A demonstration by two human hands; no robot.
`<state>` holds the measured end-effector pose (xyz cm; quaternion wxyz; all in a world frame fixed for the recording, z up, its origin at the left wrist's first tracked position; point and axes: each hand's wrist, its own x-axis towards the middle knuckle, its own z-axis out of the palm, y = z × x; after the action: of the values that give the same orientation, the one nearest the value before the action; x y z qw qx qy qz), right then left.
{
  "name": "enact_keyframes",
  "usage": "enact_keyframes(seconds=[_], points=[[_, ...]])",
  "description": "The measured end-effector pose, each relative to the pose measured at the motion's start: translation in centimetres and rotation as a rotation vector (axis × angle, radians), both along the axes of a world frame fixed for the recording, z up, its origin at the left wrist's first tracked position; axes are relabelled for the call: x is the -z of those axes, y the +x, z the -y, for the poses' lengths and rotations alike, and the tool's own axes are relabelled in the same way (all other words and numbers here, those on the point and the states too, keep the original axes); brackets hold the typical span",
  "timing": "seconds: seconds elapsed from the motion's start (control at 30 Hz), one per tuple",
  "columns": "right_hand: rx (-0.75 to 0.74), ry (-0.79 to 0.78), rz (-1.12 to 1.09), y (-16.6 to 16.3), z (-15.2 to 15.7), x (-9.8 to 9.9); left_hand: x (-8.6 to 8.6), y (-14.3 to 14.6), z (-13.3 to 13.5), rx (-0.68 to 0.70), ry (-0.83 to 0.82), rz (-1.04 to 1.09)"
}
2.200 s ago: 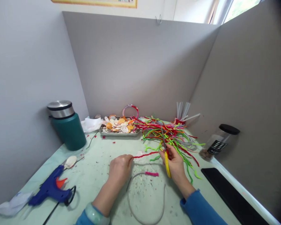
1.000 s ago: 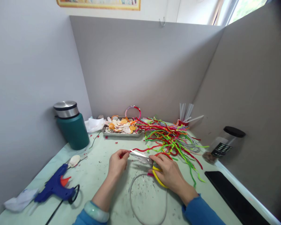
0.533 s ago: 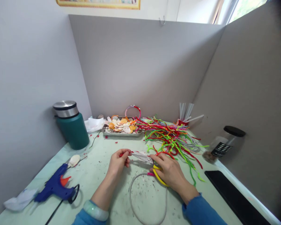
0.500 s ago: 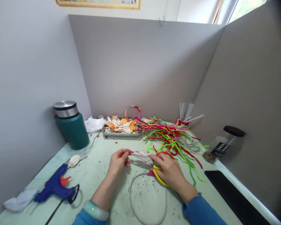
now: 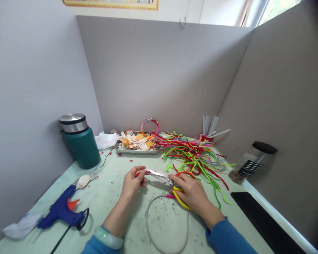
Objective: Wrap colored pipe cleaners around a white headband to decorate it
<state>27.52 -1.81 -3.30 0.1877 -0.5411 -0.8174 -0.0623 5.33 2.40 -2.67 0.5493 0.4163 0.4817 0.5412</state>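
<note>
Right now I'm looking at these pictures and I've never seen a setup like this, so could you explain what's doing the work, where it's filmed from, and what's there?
There's no machine here, just a person's two bare hands. The view comes from a camera worn on their head, looking forward and down. The left hand pinches a bit of red strip. The right hand holds scissors, their tips close to the left fingers. On the pale green tabletop below lies a grey hoop, partly pink. Further back are a tray of pale and orange pieces and a pile of colourful fuzzy strips. On the left are a green bottle and a blue glue gun.
</note>
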Motion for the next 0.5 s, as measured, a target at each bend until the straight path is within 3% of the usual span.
enact_keyframes(seconds=[0.5], points=[[-0.045, -0.042, -0.092, 0.09, -0.16, 0.29, -0.08, 0.0, 0.09, 0.027, 0.044, 0.065]])
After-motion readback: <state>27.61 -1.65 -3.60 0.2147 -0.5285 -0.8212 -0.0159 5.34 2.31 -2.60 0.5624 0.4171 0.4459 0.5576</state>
